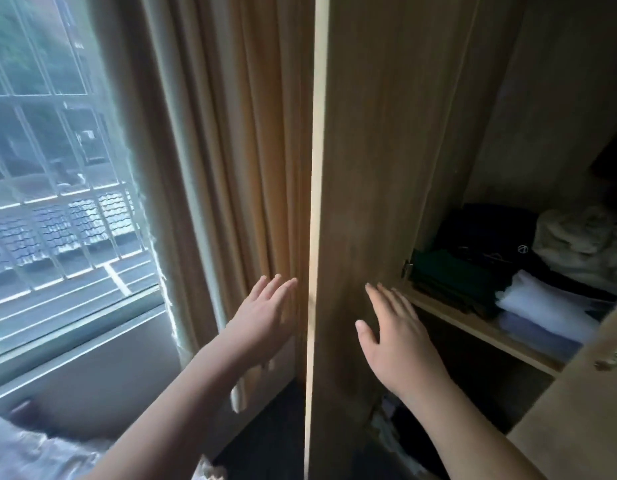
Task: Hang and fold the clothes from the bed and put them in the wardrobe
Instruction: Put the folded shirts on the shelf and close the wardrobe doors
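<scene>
Asker: Two bare forearms fill the bottom of the view. What do the hands do?

Watcher: Both are wide, with straight fingers, and they hold nothing. The left hand (269, 306) is on the outer side of the wardrobe door (369, 150), in front of the curtain (251, 133). The right hand (393, 330) lies flat at the inner side of the same door. I cannot tell if it really touches the wood.

Asker: Where are the clothes?

Watcher: To the right of the right hand, on the shelf (473, 327) inside the wardrobe. A dark green pile (452, 275) is just beside the fingertips. Further right is a white and lilac pile (546, 306), behind them a black pile (487, 230), and a pale bundle (584, 240) which looks less tidy.

Asker: So how much of the task is done?

Watcher: I judge that a good part of the folding is done, because several neat piles are on the shelf and no garment is in either hand. Of the hanging I can say nothing: no rail and no hanger are in view.

Asker: And what is left?

Watcher: Below the left forearm there is a corner of the bed (26, 452) with light fabric on it. Whether that is bedding or clothes to fold, I cannot tell. The door between the hands is open, so closing it may also remain.
</scene>
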